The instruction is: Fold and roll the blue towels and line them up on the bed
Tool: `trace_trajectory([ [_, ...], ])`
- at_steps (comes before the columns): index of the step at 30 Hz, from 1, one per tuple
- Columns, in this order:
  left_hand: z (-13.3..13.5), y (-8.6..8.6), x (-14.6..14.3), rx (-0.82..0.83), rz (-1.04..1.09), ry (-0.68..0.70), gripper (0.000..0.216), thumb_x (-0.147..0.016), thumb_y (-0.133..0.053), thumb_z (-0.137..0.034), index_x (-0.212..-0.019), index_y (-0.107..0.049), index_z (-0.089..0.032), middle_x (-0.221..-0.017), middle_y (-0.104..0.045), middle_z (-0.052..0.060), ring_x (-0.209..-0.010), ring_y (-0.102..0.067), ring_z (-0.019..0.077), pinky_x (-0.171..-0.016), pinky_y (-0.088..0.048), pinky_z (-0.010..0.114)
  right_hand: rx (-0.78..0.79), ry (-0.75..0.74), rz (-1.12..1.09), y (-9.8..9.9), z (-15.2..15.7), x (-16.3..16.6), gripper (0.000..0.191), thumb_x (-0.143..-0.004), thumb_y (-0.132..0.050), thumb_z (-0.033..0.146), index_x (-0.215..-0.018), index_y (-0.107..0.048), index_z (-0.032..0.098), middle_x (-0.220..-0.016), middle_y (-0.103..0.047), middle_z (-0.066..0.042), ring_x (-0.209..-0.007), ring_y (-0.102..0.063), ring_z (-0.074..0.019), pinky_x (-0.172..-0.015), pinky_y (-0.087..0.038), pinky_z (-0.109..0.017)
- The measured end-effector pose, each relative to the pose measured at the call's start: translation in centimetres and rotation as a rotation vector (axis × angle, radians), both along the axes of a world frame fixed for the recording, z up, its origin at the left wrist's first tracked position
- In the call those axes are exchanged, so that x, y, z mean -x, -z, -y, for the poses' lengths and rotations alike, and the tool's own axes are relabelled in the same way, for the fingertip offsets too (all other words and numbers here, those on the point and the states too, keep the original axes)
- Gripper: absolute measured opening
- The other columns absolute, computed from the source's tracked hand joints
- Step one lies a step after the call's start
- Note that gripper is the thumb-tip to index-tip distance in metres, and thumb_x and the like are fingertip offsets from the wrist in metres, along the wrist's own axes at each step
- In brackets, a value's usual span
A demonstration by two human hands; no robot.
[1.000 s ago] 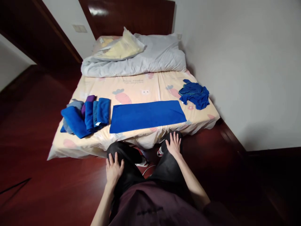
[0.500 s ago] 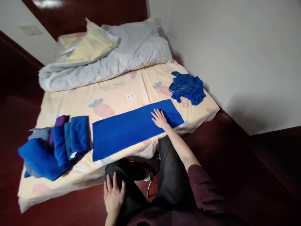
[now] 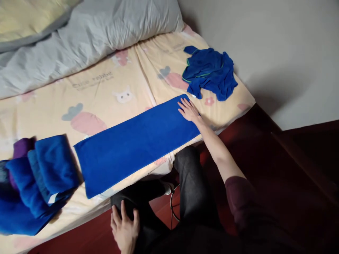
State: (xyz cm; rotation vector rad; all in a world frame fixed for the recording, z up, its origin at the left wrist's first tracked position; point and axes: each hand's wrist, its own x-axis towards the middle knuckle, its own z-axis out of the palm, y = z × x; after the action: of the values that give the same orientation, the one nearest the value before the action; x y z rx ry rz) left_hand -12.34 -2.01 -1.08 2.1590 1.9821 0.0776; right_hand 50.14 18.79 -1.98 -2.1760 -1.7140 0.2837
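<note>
Touching blue cloth (image 3: 135, 148) – R hand (image 3: 189, 111), palm-down

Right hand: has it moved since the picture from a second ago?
Yes. Judged against the bed, the right hand has gone from the right knee forward onto the right end of the flat blue cloth.

The bed (image 3: 132, 74) carries everything here. Its sheet (image 3: 42, 116) is pale peach, printed with carrots (image 3: 87, 123), a rabbit face (image 3: 124, 96) and some letters. Along the near edge, one blue towel (image 3: 140, 141) lies flat. Just to the left of it is a pile (image 3: 57, 162) of blue, purple and greyish cloths. On the right, somewhat farther, there lies a crumpled blue garment (image 3: 212, 72) with green edging. A grey quilt (image 3: 119, 24) covers the far part.
</note>
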Motion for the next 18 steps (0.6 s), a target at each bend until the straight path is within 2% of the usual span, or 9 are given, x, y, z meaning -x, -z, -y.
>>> trace_trajectory([
  [3,-0.2,0.0,0.1,0.015,-0.02,-0.004,0.077,-0.106,-0.043,-0.056,-0.17,-0.043,-0.012,-0.18,-0.027,0.024,-0.161,-0.038,0.0468,-0.129,-0.038,0.064,0.021,0.116,-0.011,0.2,-1.6,-1.7,0.063,-0.112,-0.04,0.04,-0.169,-0.046,0.014,-0.182,-0.031,-0.012,-0.172,-0.022,-0.0302,-0.142,-0.012,-0.059],
  [6,-0.1,-0.2,-0.2,0.021,-0.028,-0.02,0.074,-0.107,-0.044,-0.052,-0.168,-0.046,-0.012,-0.18,-0.028,0.024,-0.161,-0.039,0.045,-0.129,-0.039,0.062,0.009,0.173,-0.013,0.1,-0.5,-2.1,0.064,-0.112,-0.038,0.039,-0.17,-0.044,0.011,-0.182,-0.03,-0.014,-0.172,-0.021,-0.0304,-0.141,-0.011,-0.059],
  [8,-0.1,-0.4,-0.6,0.023,-0.024,-0.035,0.073,-0.107,-0.044,-0.052,-0.168,-0.047,-0.012,-0.179,-0.029,0.023,-0.16,-0.04,0.0451,-0.128,-0.041,0.061,-0.003,0.147,-0.005,-0.1,2.1,-1.5,0.065,-0.112,-0.038,0.04,-0.17,-0.043,0.013,-0.183,-0.029,-0.013,-0.173,-0.021,-0.0291,-0.142,-0.012,-0.058],
  [12,0.1,-0.9,-1.1,0.048,-0.003,-0.059,0.072,-0.108,-0.044,-0.05,-0.17,-0.046,-0.013,-0.18,-0.029,0.021,-0.16,-0.038,0.0466,-0.124,-0.045,0.064,0.019,0.151,0.045,-0.9,10.1,-0.5,0.061,-0.113,-0.035,0.036,-0.169,-0.046,0.017,-0.182,-0.031,-0.01,-0.173,-0.021,-0.026,-0.142,-0.015,-0.056],
  [15,0.3,-1.3,-1.3,0.076,0.003,-0.073,0.071,-0.109,-0.044,-0.048,-0.172,-0.043,-0.015,-0.181,-0.027,0.021,-0.163,-0.034,0.0477,-0.123,-0.045,0.066,0.037,0.357,0.065,-2.0,15.5,0.0,0.06,-0.108,-0.035,0.025,-0.165,-0.049,0.011,-0.179,-0.036,-0.016,-0.172,-0.023,-0.028,-0.14,-0.017,-0.06],
  [18,0.3,-1.5,-1.6,0.085,-0.001,-0.061,0.071,-0.109,-0.048,-0.045,-0.173,-0.04,-0.016,-0.182,-0.023,0.022,-0.164,-0.03,0.0497,-0.125,-0.042,0.065,-0.066,0.517,0.04,-3.4,18.6,2.6,0.064,-0.096,-0.044,0.016,-0.158,-0.053,0.001,-0.175,-0.041,-0.024,-0.17,-0.027,-0.0328,-0.139,-0.022,-0.061],
])
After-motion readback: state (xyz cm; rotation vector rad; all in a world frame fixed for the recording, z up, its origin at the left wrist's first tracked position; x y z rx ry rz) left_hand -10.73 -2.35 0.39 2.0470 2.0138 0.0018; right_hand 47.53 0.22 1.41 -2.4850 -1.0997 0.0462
